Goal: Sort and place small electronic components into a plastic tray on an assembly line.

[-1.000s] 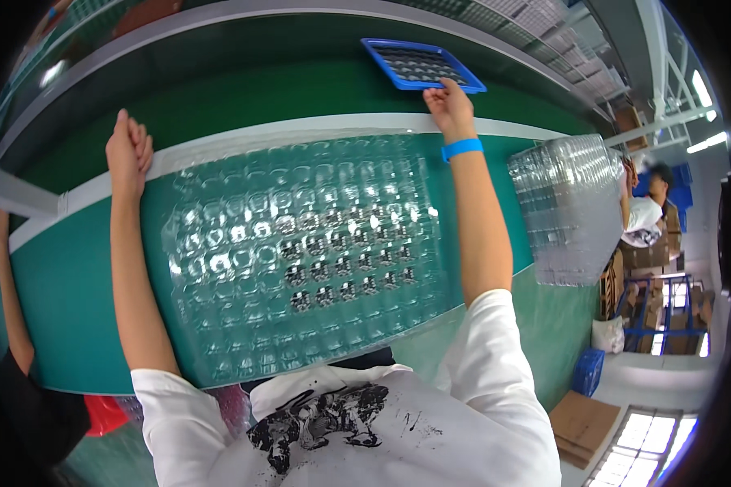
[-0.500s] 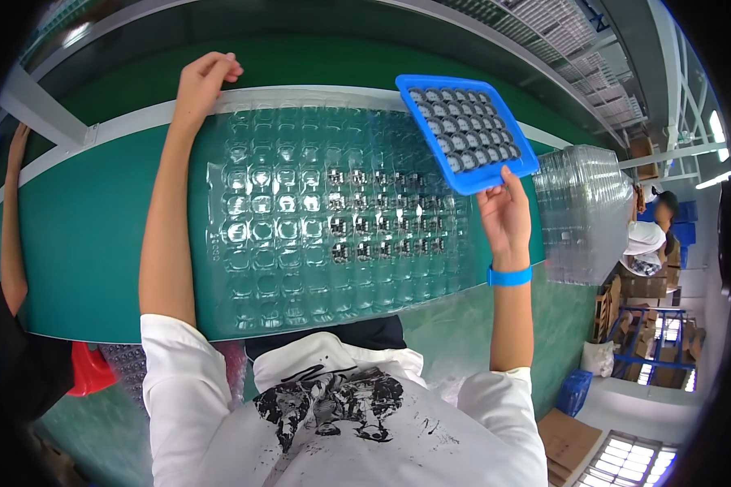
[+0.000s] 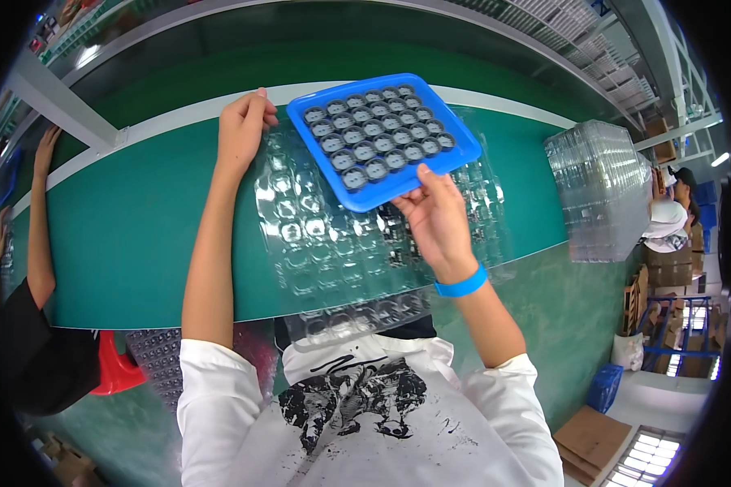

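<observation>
My right hand (image 3: 440, 213) grips the near edge of a blue plastic tray (image 3: 364, 200), thumb on top and fingers beneath. In the tray sit rows of round grey-and-black parts (image 3: 372, 128). The tray is tilted over a clear plastic blister sheet (image 3: 300, 260) with moulded pockets and hides much of it. Some pockets hold small dark-and-silver parts (image 3: 396, 253), partly behind my right hand. My left hand (image 3: 245, 130) is closed, fingers curled, by the sheet's far left corner and the blue tray's left edge; what it pinches, if anything, is hidden.
The green table (image 3: 138, 243) has a pale rail (image 3: 170, 109) along its far side. A tall stack of clear blister sheets (image 3: 597, 195) stands at the right end. Another person's arm (image 3: 41, 219) rests at the left, near a red stool (image 3: 115, 365).
My right hand has brought the blue tray left, over the blister sheet. The sheet has slid toward me, its near part now over the table edge. My left hand has come nearer.
</observation>
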`<move>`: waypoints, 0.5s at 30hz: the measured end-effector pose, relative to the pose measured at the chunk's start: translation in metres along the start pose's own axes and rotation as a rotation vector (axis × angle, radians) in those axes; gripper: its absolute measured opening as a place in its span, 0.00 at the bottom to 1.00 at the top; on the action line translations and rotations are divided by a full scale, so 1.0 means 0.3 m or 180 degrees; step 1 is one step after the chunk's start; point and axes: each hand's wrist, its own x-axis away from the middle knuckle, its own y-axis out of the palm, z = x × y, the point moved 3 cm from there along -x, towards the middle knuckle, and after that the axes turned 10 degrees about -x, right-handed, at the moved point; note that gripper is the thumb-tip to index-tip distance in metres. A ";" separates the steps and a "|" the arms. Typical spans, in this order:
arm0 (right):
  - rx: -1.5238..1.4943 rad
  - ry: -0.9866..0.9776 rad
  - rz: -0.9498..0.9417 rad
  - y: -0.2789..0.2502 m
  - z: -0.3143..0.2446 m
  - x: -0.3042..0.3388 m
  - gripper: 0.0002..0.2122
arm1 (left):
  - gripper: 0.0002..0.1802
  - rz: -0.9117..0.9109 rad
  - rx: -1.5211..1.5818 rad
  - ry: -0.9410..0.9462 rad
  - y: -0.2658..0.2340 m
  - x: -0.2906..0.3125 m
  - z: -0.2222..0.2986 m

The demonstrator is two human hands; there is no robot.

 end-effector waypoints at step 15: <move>0.0060 0.1270 -0.0440 0.005 0.059 0.096 0.07 | 0.14 -0.0568 0.0176 -0.0406 -0.010 -0.042 -0.064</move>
